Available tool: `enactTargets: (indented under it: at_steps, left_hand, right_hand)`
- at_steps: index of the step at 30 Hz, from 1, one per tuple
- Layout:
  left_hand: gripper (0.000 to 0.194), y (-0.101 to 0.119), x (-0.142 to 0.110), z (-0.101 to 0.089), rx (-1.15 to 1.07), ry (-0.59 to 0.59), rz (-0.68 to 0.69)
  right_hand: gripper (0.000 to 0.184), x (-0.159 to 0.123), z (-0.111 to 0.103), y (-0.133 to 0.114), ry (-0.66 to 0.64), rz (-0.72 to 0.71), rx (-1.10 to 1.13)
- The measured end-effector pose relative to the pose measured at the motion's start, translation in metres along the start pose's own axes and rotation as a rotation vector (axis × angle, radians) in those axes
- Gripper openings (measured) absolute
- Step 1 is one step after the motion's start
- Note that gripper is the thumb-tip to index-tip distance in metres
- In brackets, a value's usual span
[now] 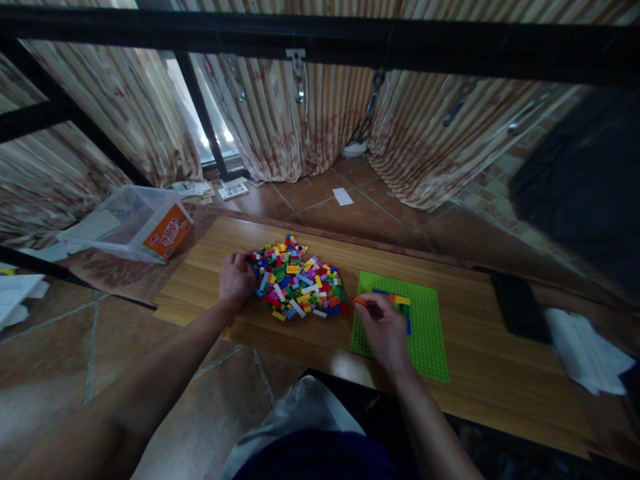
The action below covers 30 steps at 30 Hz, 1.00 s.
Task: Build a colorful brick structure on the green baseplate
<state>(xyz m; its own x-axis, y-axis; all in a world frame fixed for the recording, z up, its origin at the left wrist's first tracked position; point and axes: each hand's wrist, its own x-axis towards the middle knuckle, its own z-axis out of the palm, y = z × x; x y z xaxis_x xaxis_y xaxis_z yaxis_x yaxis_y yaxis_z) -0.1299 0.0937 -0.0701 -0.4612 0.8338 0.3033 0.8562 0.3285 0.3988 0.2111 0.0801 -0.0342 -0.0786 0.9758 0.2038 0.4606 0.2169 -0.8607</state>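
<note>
My right hand [385, 323] is closed in a pinch on a small orange building brick [359, 301], above the left part of a green studded baseplate [430, 333]. Blue, yellow and green bricks [404, 307] form a partial outline on the plate, some of it covered by my hand. On the left, my left hand [237, 277] is curled against the near-left edge of a heap of mixed coloured bricks [300, 280]. Its fingertips are hidden, so what they grip cannot be made out.
Both plate and heap lie on a long wooden board [480, 353]. Left of it stands a clear plastic box [130, 223] with an orange label. A dark flat object [517, 310] and white packaging [587, 350] lie at the right. Striped curtains [280, 120] hang behind a dark metal bar [325, 43].
</note>
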Motion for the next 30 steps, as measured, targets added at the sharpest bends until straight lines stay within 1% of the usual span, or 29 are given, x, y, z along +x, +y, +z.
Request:
enactTargets:
  at_steps: [2,4,7,9,12,17,21,27,30]
  left_hand:
    - [0.031,0.000,0.000,0.000,-0.002,0.001,0.004]
    - [0.032,-0.001,0.000,0.001,-0.003,0.001,0.005]
    - [0.032,-0.001,0.000,0.001,0.000,0.004,0.000]
    - [0.032,-0.001,0.000,0.001,0.003,0.006,-0.001]
    - [0.032,-0.001,0.000,0.001,0.004,0.006,0.006]
    - [0.032,0.000,0.000,0.000,0.000,0.003,0.001]
    - [0.032,0.001,0.000,0.000,-0.004,0.000,-0.012]
    - [0.033,0.000,0.000,0.000,-0.010,-0.001,0.000]
    - [0.033,0.000,0.000,0.000,-0.015,0.003,-0.005]
  right_hand:
    - [0.020,-0.003,-0.018,0.015,0.095,0.035,0.014]
    - [0.023,-0.004,-0.034,0.028,0.167,0.032,-0.032]
    - [0.028,-0.002,-0.048,0.039,0.192,-0.019,-0.180]
    - [0.032,-0.001,-0.048,0.041,0.157,-0.071,-0.269]
    - [0.037,0.001,-0.040,0.043,0.103,-0.130,-0.332]
    - [0.039,0.002,-0.031,0.050,0.071,-0.151,-0.397]
    - [0.037,0.001,-0.032,0.051,0.085,-0.143,-0.406]
    - [0.031,0.001,-0.032,0.049,0.082,-0.144,-0.367]
    - [0.028,0.004,-0.033,0.048,0.103,-0.137,-0.342]
